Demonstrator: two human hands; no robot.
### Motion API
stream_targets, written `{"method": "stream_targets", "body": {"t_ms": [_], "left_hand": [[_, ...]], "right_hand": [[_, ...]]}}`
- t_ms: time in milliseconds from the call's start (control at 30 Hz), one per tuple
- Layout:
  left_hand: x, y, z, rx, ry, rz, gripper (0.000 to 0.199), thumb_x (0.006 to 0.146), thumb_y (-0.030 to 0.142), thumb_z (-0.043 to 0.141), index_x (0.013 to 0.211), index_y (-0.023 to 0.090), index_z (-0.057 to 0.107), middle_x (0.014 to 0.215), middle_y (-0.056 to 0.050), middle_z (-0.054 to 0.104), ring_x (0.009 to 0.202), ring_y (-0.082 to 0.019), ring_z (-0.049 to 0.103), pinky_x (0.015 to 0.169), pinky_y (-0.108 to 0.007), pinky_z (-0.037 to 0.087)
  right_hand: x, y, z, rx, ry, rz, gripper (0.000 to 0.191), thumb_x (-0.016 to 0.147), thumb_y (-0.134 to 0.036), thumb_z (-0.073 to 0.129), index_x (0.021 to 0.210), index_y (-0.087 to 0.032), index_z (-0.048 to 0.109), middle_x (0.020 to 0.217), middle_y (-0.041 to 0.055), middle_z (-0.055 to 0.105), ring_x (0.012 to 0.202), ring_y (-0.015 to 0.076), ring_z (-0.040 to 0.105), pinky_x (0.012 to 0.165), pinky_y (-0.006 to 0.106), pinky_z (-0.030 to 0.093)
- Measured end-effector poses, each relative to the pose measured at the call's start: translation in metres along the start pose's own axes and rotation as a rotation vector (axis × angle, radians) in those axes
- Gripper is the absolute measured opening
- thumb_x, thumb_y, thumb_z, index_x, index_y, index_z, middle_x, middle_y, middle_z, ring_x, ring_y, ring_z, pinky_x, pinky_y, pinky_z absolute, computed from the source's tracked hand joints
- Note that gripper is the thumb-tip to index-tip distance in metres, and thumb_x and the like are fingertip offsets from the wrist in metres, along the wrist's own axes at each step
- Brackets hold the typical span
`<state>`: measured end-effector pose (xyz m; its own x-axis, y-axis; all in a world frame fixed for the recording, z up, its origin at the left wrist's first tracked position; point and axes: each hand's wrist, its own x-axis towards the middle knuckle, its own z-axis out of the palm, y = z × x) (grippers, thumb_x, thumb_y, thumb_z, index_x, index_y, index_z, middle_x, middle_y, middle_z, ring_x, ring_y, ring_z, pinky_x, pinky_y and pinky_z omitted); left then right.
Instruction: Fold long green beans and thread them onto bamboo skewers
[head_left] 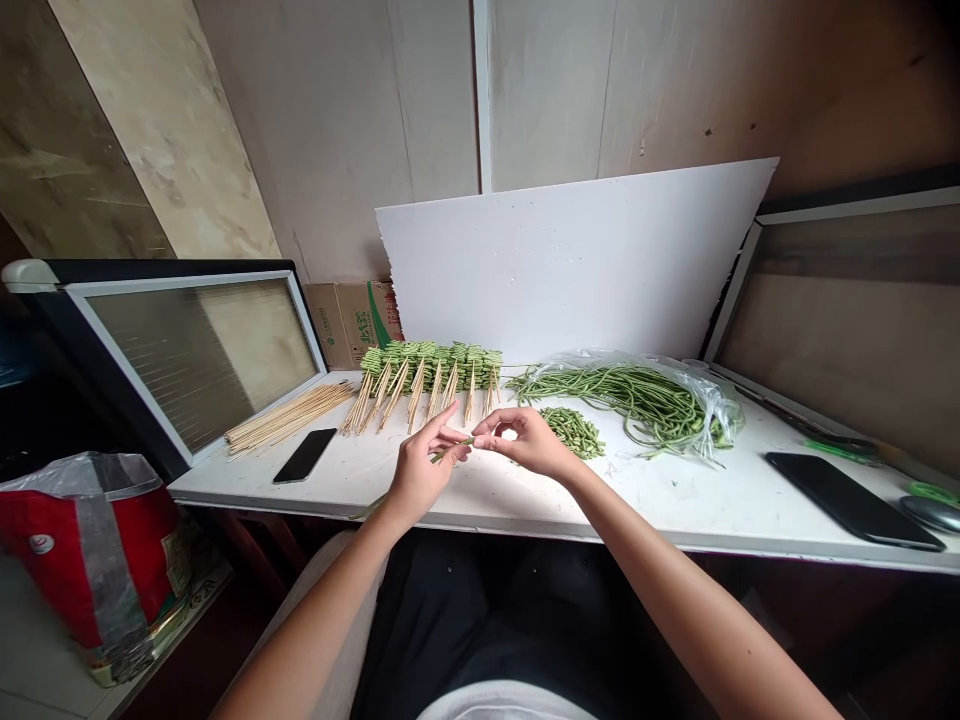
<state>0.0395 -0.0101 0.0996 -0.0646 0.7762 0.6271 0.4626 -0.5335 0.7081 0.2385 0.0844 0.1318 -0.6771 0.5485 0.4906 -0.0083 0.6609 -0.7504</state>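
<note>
1. Long green bean (466,441) is being held low over the near side of the white table (487,505), between the left hand (426,468) and the right hand (529,440).

2. Left fingers are closing around the bean, thumb below, while the index finger is stretching out towards 1 o'clock. This grip is probably steadying the stalk. Right thumb and index finger are pinching its end, apparently for fine control; whether they are pressing hard, I cannot tell.

3. Its visible long axis is running from 2 o'clock, at the right fingertips, to 8 o'clock, at the left palm. A green strand (367,510) is showing beyond the left wrist on that same line – possibly the same bean, though the hand is hiding any join.

4. Cut pieces (574,432) are lying in a heap at 3 o'clock, just beside the right hand, likely for an easy reach. Loose beans (637,400) are spilling from a clear bag (720,410) between 2 and 3 o'clock.

5. Skewered bean bundles (435,358) are sitting between 11 and 12 o'clock, their bare sticks pointing roughly to 6 and 7 – perhaps so that they are easy to grasp. Spare skewers (289,418) are resting between 9 and 10 o'clock, beyond a phone (305,456).
</note>
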Motion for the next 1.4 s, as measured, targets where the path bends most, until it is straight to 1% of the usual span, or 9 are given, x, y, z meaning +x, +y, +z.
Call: {"method": "stream_targets", "body": {"t_ms": [100, 267, 433, 633, 867, 1100, 1200, 1300, 1400], "left_hand": [[0.001, -0.001, -0.002, 0.098, -0.02, 0.067, 0.039, 0.095, 0.027, 0.069, 0.133, 0.021, 0.068, 0.106, -0.009, 0.075, 0.082, -0.018, 0.074, 0.081, -0.033, 0.062], [0.005, -0.003, -0.012, 0.285, -0.018, 0.108, 0.02, 0.098, 0.034, 0.066, 0.108, 0.02, 0.077, 0.091, -0.007, 0.074, 0.073, -0.017, 0.07, 0.072, -0.029, 0.057], [0.005, -0.002, -0.015, 0.405, -0.02, 0.173, 0.017, 0.1, 0.031, 0.063, 0.105, 0.021, 0.076, 0.093, -0.007, 0.074, 0.081, -0.019, 0.067, 0.075, -0.029, 0.051], [0.001, 0.001, -0.007, 0.385, -0.085, 0.229, 0.018, 0.101, 0.018, 0.056, 0.107, 0.021, 0.073, 0.095, -0.005, 0.069, 0.082, -0.017, 0.064, 0.074, -0.026, 0.048], [-0.001, -0.01, -0.005, 0.438, -0.19, 0.236, 0.044, 0.077, -0.012, 0.039, 0.089, 0.019, 0.068, 0.086, -0.003, 0.067, 0.08, -0.017, 0.061, 0.078, -0.028, 0.046], [0.0, -0.011, -0.006, 0.35, -0.285, 0.212, 0.034, 0.081, -0.006, 0.041, 0.079, 0.018, 0.065, 0.078, -0.002, 0.062, 0.078, -0.017, 0.057, 0.079, -0.028, 0.045], [0.002, -0.01, -0.01, 0.295, -0.26, 0.138, 0.032, 0.088, -0.001, 0.043, 0.088, 0.018, 0.069, 0.084, -0.003, 0.064, 0.076, -0.016, 0.057, 0.073, -0.025, 0.046], [0.005, -0.01, -0.014, 0.295, -0.219, 0.072, 0.026, 0.102, 0.018, 0.046, 0.093, 0.018, 0.071, 0.083, -0.003, 0.065, 0.072, -0.015, 0.057, 0.072, -0.026, 0.047], [0.006, -0.011, -0.014, 0.312, -0.208, 0.03, 0.032, 0.106, 0.032, 0.046, 0.095, 0.018, 0.073, 0.087, -0.005, 0.068, 0.075, -0.017, 0.059, 0.073, -0.027, 0.048]], "right_hand": [[-0.001, -0.002, 0.003, -0.046, 0.106, -0.044, 0.039, 0.086, -0.059, 0.074, 0.086, -0.02, 0.08, 0.088, 0.0079, 0.078, 0.08, 0.0209, 0.069, 0.07, 0.033, 0.053], [0.001, 0.001, 0.0, -0.052, 0.19, -0.061, 0.039, 0.088, -0.059, 0.072, 0.089, -0.021, 0.079, 0.089, 0.0077, 0.077, 0.082, 0.021, 0.069, 0.068, 0.031, 0.052], [0.0, 0.002, 0.005, -0.052, 0.101, -0.104, 0.036, 0.086, -0.056, 0.077, 0.095, -0.021, 0.078, 0.097, 0.0087, 0.076, 0.086, 0.0213, 0.069, 0.072, 0.032, 0.055], [-0.002, 0.003, 0.011, -0.127, 0.053, -0.195, 0.028, 0.093, -0.048, 0.072, 0.096, -0.021, 0.077, 0.092, 0.0083, 0.074, 0.087, 0.021, 0.066, 0.075, 0.033, 0.054], [-0.002, 0.005, 0.012, -0.111, -0.018, -0.22, 0.022, 0.096, -0.039, 0.069, 0.091, -0.021, 0.078, 0.083, 0.0076, 0.073, 0.085, 0.0213, 0.064, 0.076, 0.033, 0.052], [-0.003, 0.0, 0.007, -0.062, -0.136, -0.217, 0.026, 0.095, -0.044, 0.07, 0.086, -0.021, 0.08, 0.08, 0.0069, 0.074, 0.084, 0.0205, 0.066, 0.079, 0.033, 0.052], [0.0, 0.004, -0.002, -0.096, -0.059, -0.182, 0.029, 0.093, -0.048, 0.072, 0.09, -0.021, 0.081, 0.086, 0.0076, 0.074, 0.088, 0.0214, 0.065, 0.079, 0.034, 0.052], [0.002, 0.025, -0.017, -0.221, 0.048, -0.102, 0.03, 0.091, -0.051, 0.074, 0.094, -0.022, 0.082, 0.091, 0.0085, 0.074, 0.09, 0.023, 0.064, 0.077, 0.034, 0.05], [0.0, 0.06, -0.03, -0.438, 0.065, 0.063, 0.024, 0.09, -0.044, 0.075, 0.091, -0.021, 0.083, 0.09, 0.0096, 0.074, 0.088, 0.0249, 0.063, 0.074, 0.035, 0.048]]}}
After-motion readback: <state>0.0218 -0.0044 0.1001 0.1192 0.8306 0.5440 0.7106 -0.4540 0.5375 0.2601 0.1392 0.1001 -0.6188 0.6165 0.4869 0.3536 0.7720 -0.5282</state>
